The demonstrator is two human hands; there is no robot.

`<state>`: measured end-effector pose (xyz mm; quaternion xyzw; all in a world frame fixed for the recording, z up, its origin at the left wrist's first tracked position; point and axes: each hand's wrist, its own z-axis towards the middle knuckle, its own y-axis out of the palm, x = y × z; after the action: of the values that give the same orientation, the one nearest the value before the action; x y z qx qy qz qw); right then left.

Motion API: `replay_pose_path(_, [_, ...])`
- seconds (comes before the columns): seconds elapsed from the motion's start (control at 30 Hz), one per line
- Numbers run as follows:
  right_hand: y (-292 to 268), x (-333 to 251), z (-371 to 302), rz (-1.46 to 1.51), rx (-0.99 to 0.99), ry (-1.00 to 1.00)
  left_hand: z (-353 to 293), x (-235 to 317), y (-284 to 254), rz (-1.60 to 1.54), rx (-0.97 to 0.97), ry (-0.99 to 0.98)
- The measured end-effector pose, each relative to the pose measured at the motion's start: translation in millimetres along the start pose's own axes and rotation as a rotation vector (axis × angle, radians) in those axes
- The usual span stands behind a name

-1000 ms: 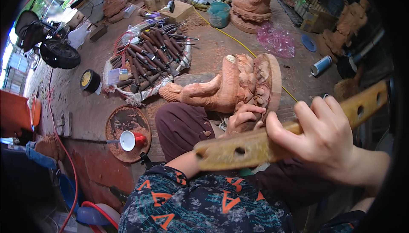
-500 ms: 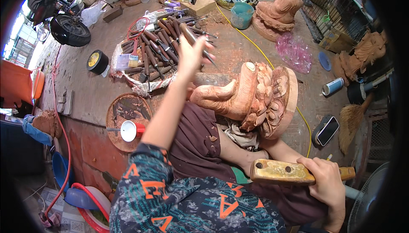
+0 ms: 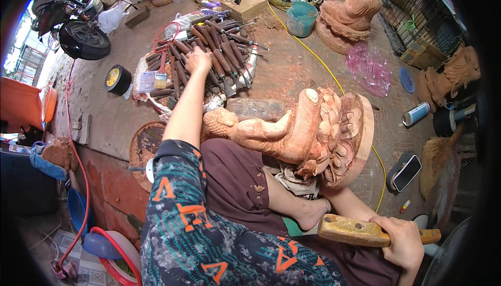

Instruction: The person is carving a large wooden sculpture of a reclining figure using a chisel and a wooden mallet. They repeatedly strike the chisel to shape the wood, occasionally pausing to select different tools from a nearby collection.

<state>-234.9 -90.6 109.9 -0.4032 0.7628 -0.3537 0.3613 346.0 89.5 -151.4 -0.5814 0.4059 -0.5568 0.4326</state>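
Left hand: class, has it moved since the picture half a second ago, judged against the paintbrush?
Yes. The left hand has moved leftward over the pile of carving tools and is now closer to the paintbrush.

Left hand (image 3: 199,61) at brown-handled tools (image 3: 221,60); right hand (image 3: 405,241) gripping yellowish bar (image 3: 347,231); statue (image 3: 297,135) lying sideways.

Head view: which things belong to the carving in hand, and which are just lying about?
Seem part of the job:
- carved figure, lying on its side
- wooden-handled tools, at the left hand
- yellow bar, in the right hand's grip

Seem just lying about:
- pink plastic
- blue disc
- motorbike
- broom
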Motion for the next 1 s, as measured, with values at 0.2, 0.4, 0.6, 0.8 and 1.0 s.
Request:
replay_pose_path(0.2, [3, 8, 6, 0.117, 0.123, 0.038, 28, -17, 19, 0.099, 0.011, 0.028])
replay_pose_path(0.4, [5, 25, 5, 0.167, 0.274, 0.003, 93, -73, 22, -1.541, -0.203, -0.309])
replay_pose_path(0.6, [-2, 33, 5, 0.300, 0.477, 0.144, -92, -33, -83, -2.154, -0.856, 0.308])
replay_pose_path(0.8, [14, 61, -20, 0.479, 0.720, 0.275, -225, 80, -167, -1.987, -0.956, 0.707])
replay_pose_path(1.0, [17, 72, -24, 0.509, 1.041, 0.127, -423, 146, -151, -1.438, -0.336, 1.334])
